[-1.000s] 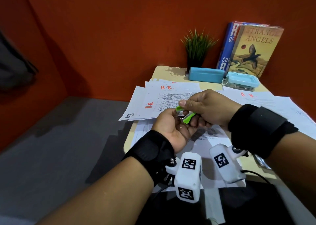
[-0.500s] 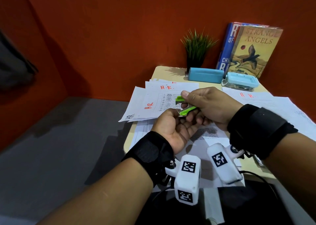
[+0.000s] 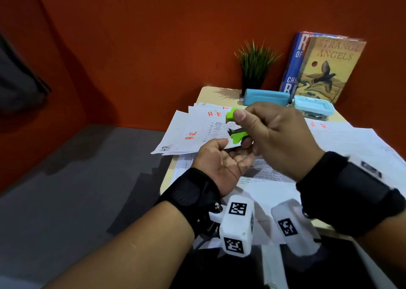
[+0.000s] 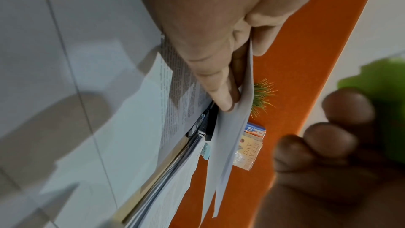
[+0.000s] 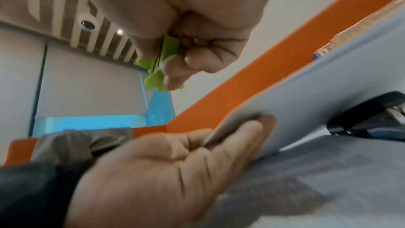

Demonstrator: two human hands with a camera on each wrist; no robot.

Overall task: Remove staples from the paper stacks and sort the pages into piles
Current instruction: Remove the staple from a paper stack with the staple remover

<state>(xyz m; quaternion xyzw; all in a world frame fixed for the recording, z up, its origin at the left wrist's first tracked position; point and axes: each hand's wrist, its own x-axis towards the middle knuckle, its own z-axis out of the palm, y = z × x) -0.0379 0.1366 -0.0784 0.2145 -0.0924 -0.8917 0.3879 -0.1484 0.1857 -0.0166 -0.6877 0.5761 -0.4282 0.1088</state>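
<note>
My right hand pinches a green staple remover between thumb and fingers, raised a little above my left hand. The remover's metal jaws point left and stand apart. The left hand lies palm up over the table's left edge. Its fingertips grip the corner of a stapled paper stack, with sheets slotted between the fingers. In the right wrist view the remover hangs above the left palm. No staple is visible.
Page piles marked "H.R" in red lie at the left, with more sheets at the right. At the back stand a small plant, two books and two light-blue boxes. A black stapler lies under the lifted sheets.
My right hand has lifted the staple remover up and away from the left hand, and its jaws have come apart. The left hand has stayed in place, palm up.
</note>
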